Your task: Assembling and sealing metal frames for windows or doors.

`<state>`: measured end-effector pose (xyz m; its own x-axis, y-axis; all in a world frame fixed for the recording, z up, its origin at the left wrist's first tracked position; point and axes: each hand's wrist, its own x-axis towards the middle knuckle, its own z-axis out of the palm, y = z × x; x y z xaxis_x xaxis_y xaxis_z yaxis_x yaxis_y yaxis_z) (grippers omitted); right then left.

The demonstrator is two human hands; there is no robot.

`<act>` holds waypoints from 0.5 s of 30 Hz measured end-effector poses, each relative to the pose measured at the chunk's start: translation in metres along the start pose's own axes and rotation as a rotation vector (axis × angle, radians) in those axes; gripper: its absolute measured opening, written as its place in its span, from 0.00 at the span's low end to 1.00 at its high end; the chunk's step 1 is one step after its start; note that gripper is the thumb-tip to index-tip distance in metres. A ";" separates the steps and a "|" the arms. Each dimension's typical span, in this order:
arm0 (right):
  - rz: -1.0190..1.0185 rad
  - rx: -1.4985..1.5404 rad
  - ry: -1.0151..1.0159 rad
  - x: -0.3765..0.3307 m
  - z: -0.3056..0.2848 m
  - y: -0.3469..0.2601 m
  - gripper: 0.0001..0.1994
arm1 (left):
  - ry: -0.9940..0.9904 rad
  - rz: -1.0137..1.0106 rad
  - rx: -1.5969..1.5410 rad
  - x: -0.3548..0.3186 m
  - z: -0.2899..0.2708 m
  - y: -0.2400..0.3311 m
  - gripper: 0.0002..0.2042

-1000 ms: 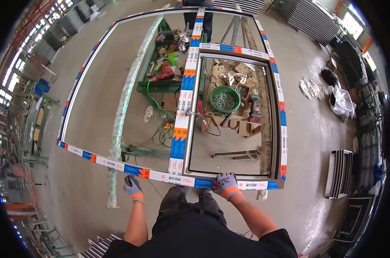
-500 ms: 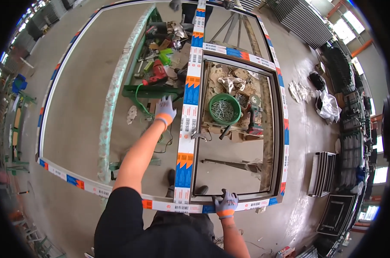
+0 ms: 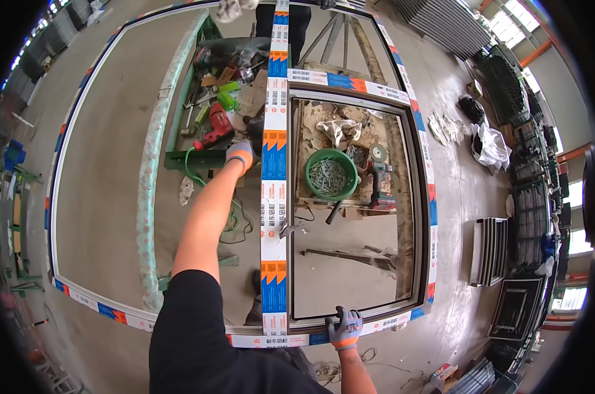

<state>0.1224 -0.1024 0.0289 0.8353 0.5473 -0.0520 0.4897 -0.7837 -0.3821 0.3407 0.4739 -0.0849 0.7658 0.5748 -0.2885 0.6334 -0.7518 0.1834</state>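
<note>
A large window frame [image 3: 274, 226], wrapped in white, blue and orange protective film, stretches out before me. My right hand [image 3: 344, 328], in a grey glove with an orange cuff, grips its near rail, closed over the edge. Through the left opening reaches my left hand [image 3: 242, 156], gloved alike, at the near edge of the green workbench [image 3: 179, 159]. Its fingers are bent away and mostly hidden, so any hold is unclear. Just beyond it lies a red power drill [image 3: 216, 126], with a dark tool [image 3: 254, 125] to the right.
Below the right opening, a green bowl of screws [image 3: 331, 173] stands on a board beside a dark green power tool [image 3: 381, 178]. A film-wrapped bar [image 3: 158, 144] supports the frame at left. At the far side stands another person [image 3: 291, 27] with gloved hands. A cable [image 3: 235, 220] hangs below the bench.
My left hand has moved forward to the bench edge, its fingers now bent out of sight. My right hand stays on the near rail. The other person's pale glove has come over the far left.
</note>
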 end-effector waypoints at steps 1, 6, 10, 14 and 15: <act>-0.004 -0.010 0.008 -0.003 -0.001 0.004 0.21 | 0.033 0.009 -0.028 -0.003 -0.006 0.005 0.14; 0.025 -0.013 0.004 -0.006 -0.007 0.006 0.21 | 0.134 0.168 -0.433 -0.022 -0.032 -0.043 0.14; 0.013 0.013 -0.038 -0.001 -0.007 0.001 0.24 | 0.184 0.181 -0.527 -0.033 -0.035 -0.123 0.17; 0.011 0.010 0.021 -0.004 -0.012 0.002 0.22 | 0.199 0.283 -0.756 -0.095 -0.059 -0.083 0.20; 0.023 0.008 0.025 -0.007 -0.011 0.004 0.22 | 0.207 0.318 -0.903 -0.110 -0.062 -0.074 0.22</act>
<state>0.1214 -0.1124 0.0384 0.8524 0.5215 -0.0380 0.4682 -0.7935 -0.3887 0.2166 0.4863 -0.0089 0.8653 0.4985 0.0532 0.1755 -0.4006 0.8993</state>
